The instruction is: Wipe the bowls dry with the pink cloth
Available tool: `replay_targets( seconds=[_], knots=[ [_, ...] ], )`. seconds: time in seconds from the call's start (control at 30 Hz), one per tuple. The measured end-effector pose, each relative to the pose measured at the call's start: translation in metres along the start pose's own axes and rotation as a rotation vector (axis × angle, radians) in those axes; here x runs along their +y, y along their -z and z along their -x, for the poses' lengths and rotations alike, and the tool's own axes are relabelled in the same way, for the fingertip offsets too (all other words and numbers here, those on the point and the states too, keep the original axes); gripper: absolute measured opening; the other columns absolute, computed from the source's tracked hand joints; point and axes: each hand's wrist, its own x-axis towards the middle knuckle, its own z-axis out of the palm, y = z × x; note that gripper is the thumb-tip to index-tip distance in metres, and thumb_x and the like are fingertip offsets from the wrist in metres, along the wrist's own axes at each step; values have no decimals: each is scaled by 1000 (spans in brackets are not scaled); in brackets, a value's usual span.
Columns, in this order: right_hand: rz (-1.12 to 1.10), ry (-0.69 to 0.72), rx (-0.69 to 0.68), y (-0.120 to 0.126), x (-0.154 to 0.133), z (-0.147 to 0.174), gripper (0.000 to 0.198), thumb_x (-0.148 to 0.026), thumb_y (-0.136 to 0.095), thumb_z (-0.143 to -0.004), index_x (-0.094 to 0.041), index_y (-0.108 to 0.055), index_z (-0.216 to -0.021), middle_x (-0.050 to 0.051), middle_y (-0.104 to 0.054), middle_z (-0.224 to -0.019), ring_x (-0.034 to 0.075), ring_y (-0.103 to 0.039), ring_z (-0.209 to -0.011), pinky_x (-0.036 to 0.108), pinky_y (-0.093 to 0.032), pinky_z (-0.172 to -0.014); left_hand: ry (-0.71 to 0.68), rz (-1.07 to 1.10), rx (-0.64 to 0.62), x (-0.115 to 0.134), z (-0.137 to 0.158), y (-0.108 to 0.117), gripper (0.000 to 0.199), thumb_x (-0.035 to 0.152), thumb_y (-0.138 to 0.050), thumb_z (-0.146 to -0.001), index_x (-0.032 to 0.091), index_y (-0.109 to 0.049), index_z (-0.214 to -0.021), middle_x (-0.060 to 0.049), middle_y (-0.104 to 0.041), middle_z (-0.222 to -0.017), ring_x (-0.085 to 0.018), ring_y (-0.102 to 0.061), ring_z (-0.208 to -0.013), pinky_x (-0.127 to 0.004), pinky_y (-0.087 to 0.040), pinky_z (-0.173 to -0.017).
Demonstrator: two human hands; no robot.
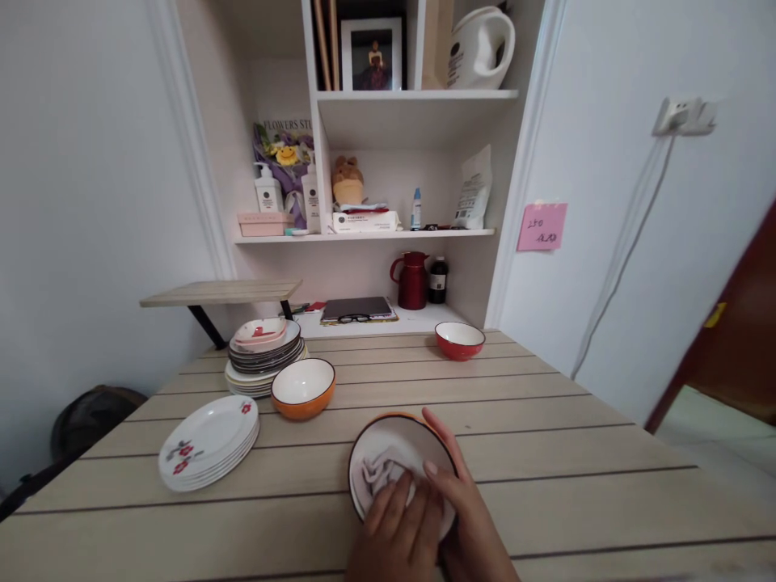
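An orange bowl with a white inside and a dark rim is tilted toward me at the front of the table. My right hand grips its right side, the thumb over the rim and the fingers along the outside. Inside the bowl, my left hand presses on a crumpled whitish cloth, its fingers bent over the cloth and partly covering it. Behind and to the left stands another orange bowl, upright.
White flowered plates are stacked at the left. Behind them, darker plates carry small pinkish dishes beneath a raised wooden shelf. A red bowl sits at the back right. A red jug stands beyond the table.
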Motion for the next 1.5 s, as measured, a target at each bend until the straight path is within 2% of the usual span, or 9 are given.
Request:
replay_targets(
  seconds=[0.2, 0.27, 0.37, 0.47, 0.57, 0.67, 0.9, 1.2, 1.5],
  knots=[
    [1, -15, -41, -5, -4, -1, 90, -35, -89, -72, -36, -47, -153, 6, -75, -126, 27, -72, -105, 41, -52, -99, -110, 160, -47, -39, -6, 25, 34, 26, -39, -110, 23, -71, -121, 3, -78, -116, -14, -69, -112, -27, -51, -103],
    [-3, -21, -62, -5, -4, -1, 89, -35, -88, -74, -36, -47, -152, 6, -75, -126, 27, -72, -105, 41, -52, -99, -183, 195, -148, -50, -9, 33, 28, 26, -46, -108, 25, -69, -124, 2, -77, -120, -14, -67, -116, -29, -50, -105],
    [-7, -30, -67, -7, -5, -1, 94, -35, -88, -73, -35, -42, -156, 6, -77, -121, 27, -73, -102, 41, -52, -98, -160, 208, -179, -58, -11, 38, 23, 27, -53, -106, 24, -69, -122, 1, -76, -121, -15, -67, -116, -31, -50, -108],
    [-9, -32, -60, -8, -7, -1, 101, -34, -89, -73, -36, -35, -159, 5, -78, -118, 27, -73, -100, 42, -51, -98, -126, 182, -115, -51, -11, 32, 26, 25, -47, -108, 22, -70, -118, -1, -76, -119, -16, -68, -114, -31, -49, -108],
    [-25, -33, -34, -5, -9, -1, 101, -31, -90, -71, -35, -38, -158, 6, -78, -118, 28, -74, -100, 45, -51, -99, -52, 165, 27, -35, -12, 20, 34, 20, -37, -109, 20, -71, -113, -1, -78, -112, -16, -70, -110, -32, -49, -108],
    [-43, -26, -6, -1, -10, 0, 98, -30, -90, -70, -32, -42, -156, 7, -78, -115, 30, -74, -101, 49, -51, -100, 22, 161, 79, -21, -11, 10, 38, 18, -33, -109, 18, -71, -110, -1, -78, -106, -16, -71, -108, -33, -48, -108],
    [9, -22, -2, 0, -11, 0, 97, -27, -91, -69, -33, -45, -155, 5, -79, -113, 30, -73, -107, 51, -47, -107, -18, 88, -65, -15, 0, 8, 33, 21, -40, -108, 17, -70, -122, -5, -76, -117, -20, -68, -117, -35, -55, -103],
    [74, -6, -46, 1, -8, 0, 107, -22, -94, -66, -34, -40, -157, 8, -75, -128, 31, -67, -124, 49, -46, -111, 109, 132, -23, -2, 8, -4, 35, 22, -39, -107, 18, -70, -125, -3, -79, -116, -19, -73, -111, -33, -61, -92],
    [129, 27, 39, -2, -2, -2, 89, -32, -91, -72, -34, -50, -151, 7, -73, -131, 32, -66, -125, 47, -48, -110, 111, 115, -28, 4, 15, -7, 37, 25, -43, -104, 20, -68, -131, -1, -77, -122, -20, -72, -111, -34, -62, -87]
  ],
)
